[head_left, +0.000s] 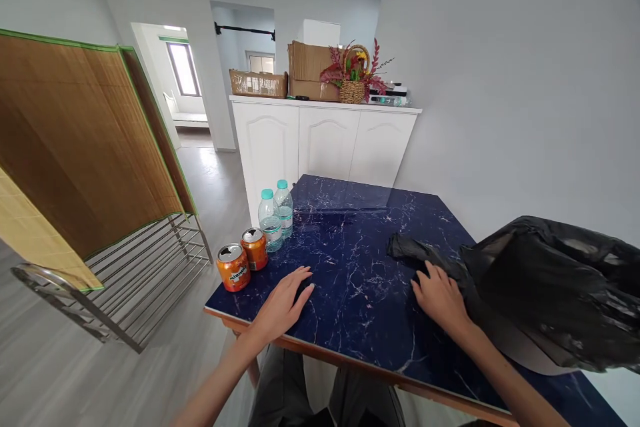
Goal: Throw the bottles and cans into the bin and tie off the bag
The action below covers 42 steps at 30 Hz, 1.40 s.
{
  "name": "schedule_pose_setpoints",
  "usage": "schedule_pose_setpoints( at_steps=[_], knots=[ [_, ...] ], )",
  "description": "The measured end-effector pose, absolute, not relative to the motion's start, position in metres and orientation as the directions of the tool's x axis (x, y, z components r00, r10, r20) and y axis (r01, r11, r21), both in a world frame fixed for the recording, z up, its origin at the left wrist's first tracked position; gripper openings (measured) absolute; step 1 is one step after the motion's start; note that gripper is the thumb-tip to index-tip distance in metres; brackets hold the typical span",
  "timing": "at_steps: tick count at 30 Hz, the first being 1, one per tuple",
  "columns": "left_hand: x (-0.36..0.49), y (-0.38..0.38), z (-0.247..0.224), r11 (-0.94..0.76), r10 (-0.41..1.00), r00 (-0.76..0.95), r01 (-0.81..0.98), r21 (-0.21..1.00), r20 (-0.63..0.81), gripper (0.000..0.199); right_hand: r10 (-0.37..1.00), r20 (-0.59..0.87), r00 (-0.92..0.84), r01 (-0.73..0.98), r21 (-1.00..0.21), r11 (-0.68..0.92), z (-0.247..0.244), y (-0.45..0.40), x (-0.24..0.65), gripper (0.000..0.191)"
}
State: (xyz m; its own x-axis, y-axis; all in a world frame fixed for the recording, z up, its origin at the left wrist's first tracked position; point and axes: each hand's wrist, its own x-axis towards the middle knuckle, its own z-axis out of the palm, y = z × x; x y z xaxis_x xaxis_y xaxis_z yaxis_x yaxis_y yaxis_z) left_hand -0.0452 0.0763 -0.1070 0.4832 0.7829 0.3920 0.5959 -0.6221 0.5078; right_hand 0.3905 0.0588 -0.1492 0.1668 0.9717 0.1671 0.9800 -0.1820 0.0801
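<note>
While you're facing the blue marbled tbl (360, 320), your L hand (284, 301) is resting palm-down by its near edge, thumb standing apart from the fingers, holding nothing. Just left of it, two orange cans (233, 268) are standing upright w/ their tops facing up, one behind the other, & beyond them two clear btls (271, 223) w/ teal caps are standing side by side. Over on the R, your R hand (441, 295) is lying palm-down, fingers loosely spread & a bit bent, gripping nothing visible; its fingertips are overlapping the thin end of the blk plastic bag (550, 293) — can't tell how firmly they're touching. That bag's bulk is sitting crumpled on the tbl's R side, right beside your forearm.
</note>
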Motion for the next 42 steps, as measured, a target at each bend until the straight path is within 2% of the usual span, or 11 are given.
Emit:
schedule_pose_setpoints(
  at_steps=[5, 12, 17, 22, 28, 33, 36, 39, 41, 42],
  knots=[
    [-0.045, 0.077, -0.106, -0.631, 0.776, 0.491, 0.604, 0.487, 0.396, 0.041, 0.944, 0.164, 0.287, 0.955, 0.029, -0.295, -0.163, 0.063, 0.376, 0.076],
    [-0.045, 0.076, -0.107, -0.627, 0.779, 0.491, 0.614, 0.479, 0.390, 0.039, 0.851, 0.170, 0.497, 0.866, -0.034, -0.499, -0.149, 0.101, 0.403, 0.069],
    [-0.045, 0.076, -0.110, -0.638, 0.770, 0.493, 0.612, 0.467, 0.405, 0.039, 0.885, 0.188, 0.425, 0.905, -0.069, -0.420, -0.142, 0.089, 0.401, 0.062],
    [-0.045, 0.077, -0.110, -0.650, 0.760, 0.504, 0.607, 0.458, 0.410, 0.039, 0.921, 0.218, 0.324, 0.946, -0.088, -0.312, -0.142, 0.104, 0.392, 0.073],
    [-0.045, 0.077, -0.109, -0.644, 0.765, 0.500, 0.620, 0.448, 0.406, 0.037, 0.897, 0.058, 0.439, 0.891, -0.161, -0.425, -0.153, 0.140, 0.399, 0.077],
    [-0.045, 0.076, -0.109, -0.655, 0.754, 0.504, 0.623, 0.428, 0.421, 0.035, 0.851, 0.081, 0.518, 0.847, -0.187, -0.498, -0.145, 0.137, 0.409, 0.081],
    [-0.044, 0.075, -0.108, -0.656, 0.753, 0.507, 0.624, 0.425, 0.419, 0.035, 0.882, 0.152, 0.446, 0.890, -0.182, -0.419, -0.126, 0.117, 0.398, 0.078],
    [-0.044, 0.075, -0.108, -0.656, 0.754, 0.505, 0.624, 0.426, 0.421, 0.034, 0.932, 0.291, 0.217, 0.972, -0.152, -0.179, -0.087, 0.071, 0.374, 0.069],
    [-0.044, 0.075, -0.109, -0.656, 0.753, 0.502, 0.622, 0.428, 0.426, 0.034, 0.834, 0.550, -0.041, 0.993, -0.071, 0.095, -0.048, 0.029, 0.364, 0.063],
    [-0.044, 0.075, -0.109, -0.657, 0.752, 0.501, 0.621, 0.428, 0.428, 0.034, 0.757, 0.644, -0.110, 0.986, -0.027, 0.166, -0.027, 0.007, 0.364, 0.060]
  ],
)
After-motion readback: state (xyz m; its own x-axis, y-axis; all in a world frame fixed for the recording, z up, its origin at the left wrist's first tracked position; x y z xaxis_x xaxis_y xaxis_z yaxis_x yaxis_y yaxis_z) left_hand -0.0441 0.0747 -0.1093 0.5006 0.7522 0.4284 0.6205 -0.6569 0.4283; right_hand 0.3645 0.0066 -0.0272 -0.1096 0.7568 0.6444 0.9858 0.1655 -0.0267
